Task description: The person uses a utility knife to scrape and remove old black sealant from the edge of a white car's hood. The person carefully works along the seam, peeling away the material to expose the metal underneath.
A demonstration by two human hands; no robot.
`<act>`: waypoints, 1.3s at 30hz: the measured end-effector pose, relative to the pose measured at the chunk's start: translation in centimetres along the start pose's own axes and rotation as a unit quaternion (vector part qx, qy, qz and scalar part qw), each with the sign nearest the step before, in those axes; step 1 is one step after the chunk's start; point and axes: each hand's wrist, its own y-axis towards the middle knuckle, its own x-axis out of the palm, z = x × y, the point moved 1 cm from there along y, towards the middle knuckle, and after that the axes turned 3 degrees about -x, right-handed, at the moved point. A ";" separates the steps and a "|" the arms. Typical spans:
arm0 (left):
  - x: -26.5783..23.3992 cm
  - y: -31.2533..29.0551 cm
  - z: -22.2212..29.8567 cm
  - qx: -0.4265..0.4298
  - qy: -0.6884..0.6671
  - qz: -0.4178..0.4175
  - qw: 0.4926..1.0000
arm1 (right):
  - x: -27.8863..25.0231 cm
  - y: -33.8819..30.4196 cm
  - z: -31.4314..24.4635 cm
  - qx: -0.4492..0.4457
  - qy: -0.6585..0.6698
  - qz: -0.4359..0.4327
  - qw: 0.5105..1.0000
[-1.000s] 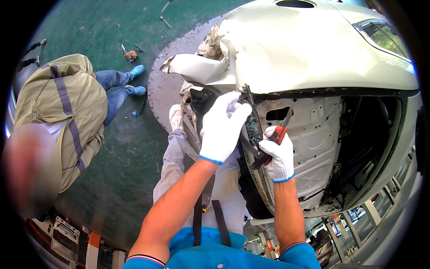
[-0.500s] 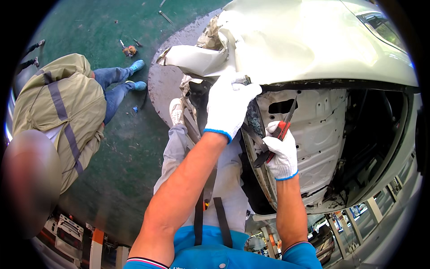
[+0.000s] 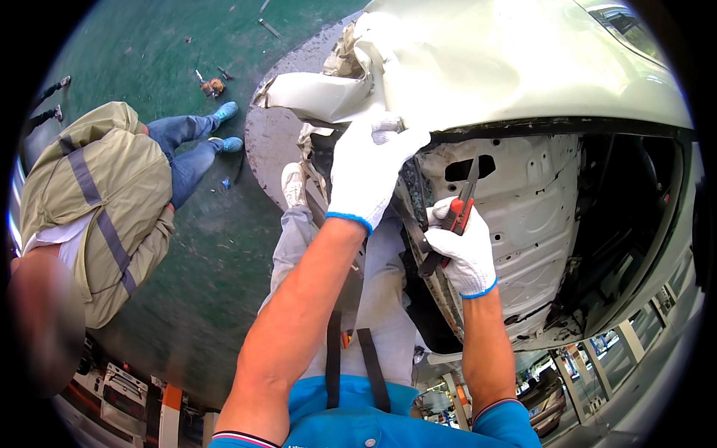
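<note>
Clasping a red-and-black knife [image 3: 464, 213], the right hand [image 3: 469, 252] is closed; left hand [image 3: 367, 170], near the white car [image 3: 523, 82], grip indeterminable.

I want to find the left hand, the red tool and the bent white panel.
Left hand [image 3: 367, 170]: head view, gloved back.
Red tool [image 3: 464, 212]: head view, handle.
Bent white panel [image 3: 317, 95]: head view, projecting flap.

The car [image 3: 515, 75] is cut off (up top); bystander's head [image 3: 46, 328] is blurred.
</note>
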 end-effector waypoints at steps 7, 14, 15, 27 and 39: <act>-0.3 -0.3 0.3 -0.030 -0.114 -0.033 0.992 | 0.9 -0.1 -0.3 -0.034 -0.141 0.007 0.989; -1.3 0.5 -1.4 -0.083 -0.216 -0.091 0.969 | 0.3 0.4 -0.1 -0.049 -0.156 0.004 0.986; -1.3 0.5 -1.4 -0.087 -0.218 -0.096 0.967 | 0.3 0.4 -0.1 -0.046 -0.163 0.003 0.985; -0.8 0.8 -1.1 -0.064 -0.202 -0.096 0.973 | -0.4 0.8 1.4 -0.051 -0.012 0.046 0.998; -0.3 -3.2 -2.5 -0.080 -0.080 -0.042 0.993 | -2.1 1.4 3.7 -0.019 0.121 0.049 0.991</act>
